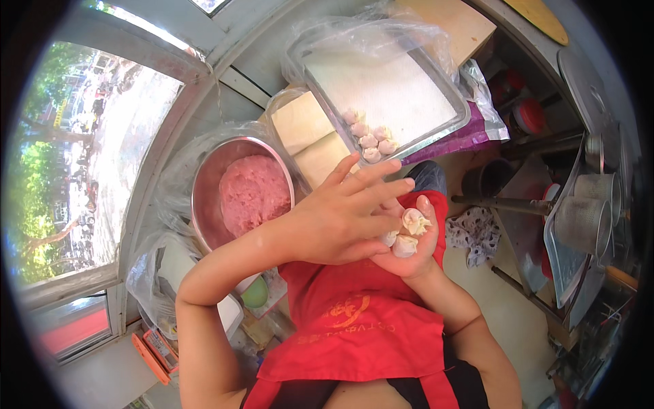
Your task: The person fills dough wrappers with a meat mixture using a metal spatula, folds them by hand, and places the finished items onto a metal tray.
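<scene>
My right hand (416, 258) is cupped palm up, holding a few small folded wontons (405, 246). Across it reaches my left hand (327, 214), palm down, three fingers spread. Its thumb and index finger are at one partly hidden wonton (390, 237); whether they grip it cannot be seen. Beyond the hands, several wontons (382, 133) sit in the near corner of a metal tray (462, 115) with a white textured liner (378, 87). Left of that tray lie stacked pale yellow dough wrappers (301, 122). A steel bowl (202, 204) holds pink minced filling (255, 191).
Clear plastic sheeting (368, 30) covers the tray's far end. A purple and silver bag (470, 128) lies beneath its right side. Wire-mesh strainer baskets (582, 225) hang at the right. A spotted cloth (472, 232) lies lower down. A window (102, 153) is at the left.
</scene>
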`<state>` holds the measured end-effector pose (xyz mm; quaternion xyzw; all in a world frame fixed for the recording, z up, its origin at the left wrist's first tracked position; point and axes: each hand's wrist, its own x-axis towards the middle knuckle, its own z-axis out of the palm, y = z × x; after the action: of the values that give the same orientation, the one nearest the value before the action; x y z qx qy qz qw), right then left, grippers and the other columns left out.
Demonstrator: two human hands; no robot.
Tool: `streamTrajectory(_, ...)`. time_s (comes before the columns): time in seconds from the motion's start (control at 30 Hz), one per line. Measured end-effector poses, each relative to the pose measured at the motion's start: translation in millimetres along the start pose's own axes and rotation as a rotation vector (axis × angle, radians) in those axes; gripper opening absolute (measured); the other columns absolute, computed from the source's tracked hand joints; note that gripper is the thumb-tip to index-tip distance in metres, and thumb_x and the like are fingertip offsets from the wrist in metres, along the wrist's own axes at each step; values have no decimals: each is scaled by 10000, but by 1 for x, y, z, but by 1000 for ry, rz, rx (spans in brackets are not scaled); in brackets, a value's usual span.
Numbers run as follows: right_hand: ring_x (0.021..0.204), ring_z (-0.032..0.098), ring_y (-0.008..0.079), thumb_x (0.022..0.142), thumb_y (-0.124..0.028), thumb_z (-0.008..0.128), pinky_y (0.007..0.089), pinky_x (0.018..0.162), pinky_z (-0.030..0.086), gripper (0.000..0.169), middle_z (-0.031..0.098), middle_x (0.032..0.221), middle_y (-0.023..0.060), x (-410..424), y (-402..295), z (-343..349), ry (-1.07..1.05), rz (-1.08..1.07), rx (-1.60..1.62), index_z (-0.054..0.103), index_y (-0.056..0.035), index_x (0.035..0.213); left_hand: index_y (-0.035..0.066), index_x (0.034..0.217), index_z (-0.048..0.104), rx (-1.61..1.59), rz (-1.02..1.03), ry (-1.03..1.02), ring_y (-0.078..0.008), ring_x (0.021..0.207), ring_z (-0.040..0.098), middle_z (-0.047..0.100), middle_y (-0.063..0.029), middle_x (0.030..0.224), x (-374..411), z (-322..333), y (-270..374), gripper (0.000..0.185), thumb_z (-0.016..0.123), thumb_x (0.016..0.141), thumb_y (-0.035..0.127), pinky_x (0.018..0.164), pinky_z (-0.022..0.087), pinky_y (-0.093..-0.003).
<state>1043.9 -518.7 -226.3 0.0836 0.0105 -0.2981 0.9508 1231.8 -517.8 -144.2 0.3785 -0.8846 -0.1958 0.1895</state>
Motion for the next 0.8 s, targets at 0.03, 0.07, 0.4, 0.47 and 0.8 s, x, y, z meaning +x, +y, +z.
streamTrajectory(0.03, 1416, 388, 305, 929, -576, 466, 458, 1167, 299, 843, 365, 1562, 110, 0, 1, 3, 42, -13, -18, 209, -130, 1596, 185, 1133, 709, -7, 26, -15, -349, 1426, 393, 487, -90, 1484, -1, 1, 0, 394, 789, 756, 267, 1093, 269, -648)
streamTrajectory(0.07, 1414, 389, 303, 932, -574, 460, 455, 1168, 299, 837, 367, 1560, 111, 0, 2, 6, 84, -27, -35, 209, -131, 1597, 185, 1113, 709, -20, 39, -18, -345, 1420, 406, 506, -88, 1464, -1, 2, 0, 375, 791, 756, 266, 1093, 270, -646)
streamTrajectory(0.4, 1415, 390, 291, 961, -579, 396, 445, 1175, 293, 810, 364, 1558, 117, 3, 7, 13, 22, -33, -19, 179, -144, 1609, 131, 954, 681, -31, 33, 122, -239, 1058, 570, 596, -31, 1016, -2, 20, 9, 240, 746, 734, 201, 1040, 370, -501)
streamTrajectory(0.47, 1410, 395, 289, 962, -586, 390, 447, 1176, 291, 815, 359, 1559, 120, 4, 8, 17, 25, -33, -127, 171, -144, 1611, 123, 976, 688, 2, 33, 111, -235, 1005, 568, 586, -28, 972, -3, 19, 12, 258, 734, 737, 206, 1028, 379, -482)
streamTrajectory(0.8, 1396, 403, 313, 968, -583, 376, 459, 1160, 327, 814, 323, 1581, 123, 4, 14, 21, 61, 42, -4, 129, -158, 1617, 113, 1025, 691, 35, 171, 3, -223, 971, 556, 573, -22, 945, -6, 9, 10, 350, 736, 723, 283, 997, 391, -468)
